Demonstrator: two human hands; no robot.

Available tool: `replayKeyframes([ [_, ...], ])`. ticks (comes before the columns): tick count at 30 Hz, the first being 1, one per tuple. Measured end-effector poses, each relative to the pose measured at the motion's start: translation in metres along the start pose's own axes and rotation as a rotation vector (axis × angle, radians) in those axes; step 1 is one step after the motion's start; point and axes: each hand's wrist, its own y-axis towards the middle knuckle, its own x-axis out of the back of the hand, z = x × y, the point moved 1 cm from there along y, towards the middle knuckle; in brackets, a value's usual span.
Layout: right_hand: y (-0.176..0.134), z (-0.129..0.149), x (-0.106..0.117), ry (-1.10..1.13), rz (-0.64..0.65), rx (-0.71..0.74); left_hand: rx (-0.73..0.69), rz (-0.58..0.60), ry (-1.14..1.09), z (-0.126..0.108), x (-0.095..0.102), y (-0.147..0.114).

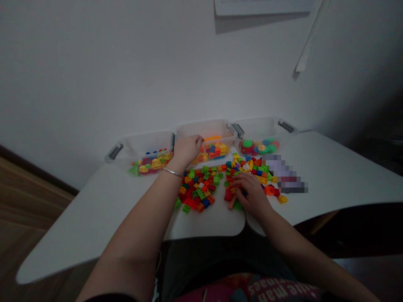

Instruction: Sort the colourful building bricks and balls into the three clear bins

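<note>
My left hand point(188, 149), with a silver bangle at its wrist, reaches over the front left of the middle clear plastic bin point(203, 126). Its fingers are curled together, and I cannot make out what is in them. Just beside the fingertips lies an orange piece point(213, 138); whether they touch it is unclear. My right hand point(250, 192) rests low over the right heap of toy building bricks point(252, 170), fingers stretched and thumb apart, touching bricks at its edge. Between my arms lies another heap of mixed bricks point(198, 191). The middle bin contains red, orange, yellow and blue pieces.
A left clear bin point(147, 140) holds yellow, green and red pieces. In the right bin point(258, 126) are round coloured pieces. A pixelated flat object point(285, 174) lies right of the bricks. The white table point(340, 167) meets the wall; its front edge curves near me.
</note>
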Motion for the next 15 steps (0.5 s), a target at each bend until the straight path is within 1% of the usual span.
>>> replayKeyframes([
  [1, 0.0, 0.0, 0.0, 0.006, 0.005, 0.004, 0.0, 0.026, 0.058, -0.003, 0.0, -0.001],
  [3, 0.001, 0.0, -0.001, 0.018, 0.012, 0.009, -0.005, 0.04, 0.152, -0.008, 0.0, -0.003],
  [7, 0.001, 0.0, -0.001, 0.027, 0.011, 0.009, 0.029, 0.008, 0.229, -0.013, -0.003, -0.004],
  [12, 0.001, 0.0, -0.002, 0.022, 0.014, 0.018, 0.028, -0.002, 0.218, -0.014, -0.005, -0.002],
  [15, 0.001, 0.001, -0.001, 0.022, 0.008, 0.026, -0.003, -0.025, 0.137, -0.011, -0.005, -0.003],
])
